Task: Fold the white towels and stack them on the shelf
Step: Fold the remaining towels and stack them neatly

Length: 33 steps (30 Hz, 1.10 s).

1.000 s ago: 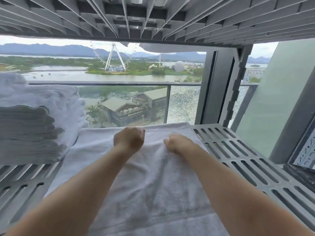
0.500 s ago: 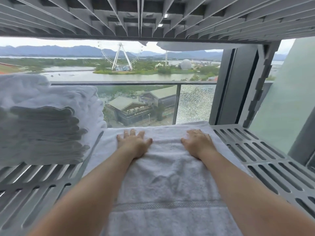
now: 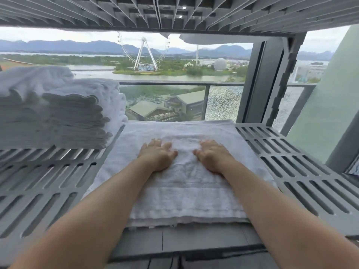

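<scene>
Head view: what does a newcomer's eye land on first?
The left hand and right hand press flat, side by side, on a folded white towel in the middle of the slatted grey shelf. A stack of folded towels sits on the shelf's left. Behind, through the glass, a Ferris wheel stands across the water.

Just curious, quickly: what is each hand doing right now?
Left hand: open, flat on the folded towel.
Right hand: open, flat on the same towel.
</scene>
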Each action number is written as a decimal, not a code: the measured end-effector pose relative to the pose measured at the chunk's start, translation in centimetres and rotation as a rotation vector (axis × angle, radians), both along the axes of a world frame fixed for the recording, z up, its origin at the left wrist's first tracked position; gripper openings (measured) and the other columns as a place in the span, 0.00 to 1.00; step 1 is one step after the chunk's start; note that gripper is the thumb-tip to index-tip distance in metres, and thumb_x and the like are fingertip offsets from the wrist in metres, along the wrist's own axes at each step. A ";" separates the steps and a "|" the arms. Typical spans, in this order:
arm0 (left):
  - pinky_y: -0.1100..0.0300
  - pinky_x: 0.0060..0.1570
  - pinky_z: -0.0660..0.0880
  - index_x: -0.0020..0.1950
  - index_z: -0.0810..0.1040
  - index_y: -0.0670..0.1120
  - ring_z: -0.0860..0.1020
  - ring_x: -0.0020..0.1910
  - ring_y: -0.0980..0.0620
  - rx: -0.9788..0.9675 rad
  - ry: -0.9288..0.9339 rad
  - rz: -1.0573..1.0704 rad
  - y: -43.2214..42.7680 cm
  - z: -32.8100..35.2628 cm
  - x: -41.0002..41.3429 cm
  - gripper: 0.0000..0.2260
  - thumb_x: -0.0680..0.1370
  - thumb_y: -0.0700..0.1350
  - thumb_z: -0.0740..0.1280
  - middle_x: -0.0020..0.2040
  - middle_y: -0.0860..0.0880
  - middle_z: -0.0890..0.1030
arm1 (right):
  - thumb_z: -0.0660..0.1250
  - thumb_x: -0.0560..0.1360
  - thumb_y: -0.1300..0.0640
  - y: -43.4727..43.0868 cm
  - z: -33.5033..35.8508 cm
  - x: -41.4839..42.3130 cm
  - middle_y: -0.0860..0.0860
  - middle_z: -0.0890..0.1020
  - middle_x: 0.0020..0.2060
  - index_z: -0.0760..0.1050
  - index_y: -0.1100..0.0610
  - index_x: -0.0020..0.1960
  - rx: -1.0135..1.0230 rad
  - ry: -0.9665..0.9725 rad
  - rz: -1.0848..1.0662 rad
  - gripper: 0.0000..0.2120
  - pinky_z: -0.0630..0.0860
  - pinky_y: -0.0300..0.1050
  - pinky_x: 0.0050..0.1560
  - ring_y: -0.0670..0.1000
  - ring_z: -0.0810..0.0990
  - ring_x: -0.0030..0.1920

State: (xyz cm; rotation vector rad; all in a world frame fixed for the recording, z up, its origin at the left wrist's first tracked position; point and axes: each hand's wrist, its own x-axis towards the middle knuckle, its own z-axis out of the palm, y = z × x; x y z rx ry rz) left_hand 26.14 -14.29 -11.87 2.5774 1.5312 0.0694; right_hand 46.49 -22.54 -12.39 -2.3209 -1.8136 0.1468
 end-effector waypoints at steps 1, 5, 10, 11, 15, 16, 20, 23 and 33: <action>0.45 0.78 0.43 0.81 0.52 0.57 0.45 0.81 0.47 -0.010 0.017 0.006 -1.3 0.0 -0.3 0.31 0.80 0.67 0.48 0.83 0.47 0.48 | 0.48 0.80 0.35 -0.8 -0.1 -0.2 0.52 0.52 0.82 0.51 0.49 0.82 -0.042 -0.014 -0.014 0.34 0.47 0.56 0.79 0.53 0.49 0.81; 0.46 0.78 0.42 0.82 0.50 0.58 0.45 0.81 0.48 -0.024 0.020 0.022 -6.4 0.0 -2.1 0.31 0.80 0.68 0.47 0.83 0.49 0.47 | 0.46 0.78 0.32 -4.9 -0.5 -1.3 0.52 0.48 0.82 0.49 0.48 0.82 -0.080 -0.015 0.007 0.36 0.44 0.57 0.79 0.54 0.46 0.81; 0.45 0.78 0.45 0.82 0.52 0.56 0.46 0.81 0.48 -0.013 0.023 0.043 -11.8 0.1 -3.8 0.32 0.80 0.68 0.49 0.83 0.49 0.47 | 0.48 0.79 0.32 -9.5 -0.1 -2.3 0.53 0.50 0.82 0.51 0.49 0.82 -0.082 0.002 0.072 0.36 0.46 0.57 0.79 0.54 0.48 0.81; 0.44 0.78 0.46 0.82 0.53 0.55 0.48 0.81 0.47 -0.008 0.024 0.044 -12.4 0.2 -4.0 0.32 0.81 0.67 0.49 0.83 0.49 0.49 | 0.49 0.79 0.33 -10.1 0.0 -2.3 0.53 0.51 0.81 0.53 0.49 0.81 -0.076 0.016 0.087 0.36 0.47 0.57 0.79 0.53 0.48 0.81; 0.46 0.75 0.59 0.78 0.64 0.53 0.60 0.78 0.46 -0.018 -0.048 0.047 -13.4 1.0 -4.1 0.26 0.82 0.63 0.52 0.80 0.47 0.62 | 0.52 0.83 0.39 -11.5 0.6 -2.4 0.55 0.61 0.79 0.64 0.52 0.77 -0.028 0.102 0.118 0.28 0.54 0.55 0.78 0.54 0.57 0.79; 0.47 0.72 0.63 0.76 0.67 0.53 0.64 0.76 0.45 -0.015 -0.075 0.060 -13.3 1.3 -4.1 0.24 0.83 0.61 0.52 0.77 0.46 0.66 | 0.51 0.83 0.40 -11.6 0.9 -2.3 0.56 0.67 0.76 0.70 0.53 0.74 -0.009 0.113 0.115 0.26 0.59 0.55 0.76 0.56 0.63 0.77; 0.51 0.55 0.68 0.69 0.73 0.50 0.72 0.66 0.45 0.047 -0.131 0.104 -11.4 1.8 -3.8 0.20 0.83 0.57 0.53 0.69 0.46 0.74 | 0.55 0.83 0.45 -10.5 1.9 -2.5 0.57 0.79 0.47 0.74 0.55 0.39 0.180 -0.111 0.060 0.20 0.72 0.50 0.52 0.59 0.77 0.53; 0.52 0.50 0.70 0.66 0.75 0.49 0.75 0.61 0.46 0.119 -0.158 0.123 -8.4 1.9 -3.3 0.18 0.82 0.55 0.55 0.66 0.46 0.76 | 0.61 0.81 0.48 -7.8 2.6 -2.5 0.58 0.82 0.45 0.81 0.58 0.44 0.340 -0.196 0.037 0.17 0.77 0.48 0.51 0.59 0.80 0.50; 0.53 0.43 0.76 0.63 0.75 0.47 0.80 0.54 0.42 0.408 -0.050 0.202 4.7 2.6 -2.3 0.12 0.80 0.43 0.60 0.57 0.45 0.80 | 0.54 0.79 0.67 5.3 3.7 0.6 0.55 0.79 0.64 0.74 0.52 0.68 0.191 -0.070 -0.098 0.22 0.77 0.52 0.55 0.58 0.78 0.62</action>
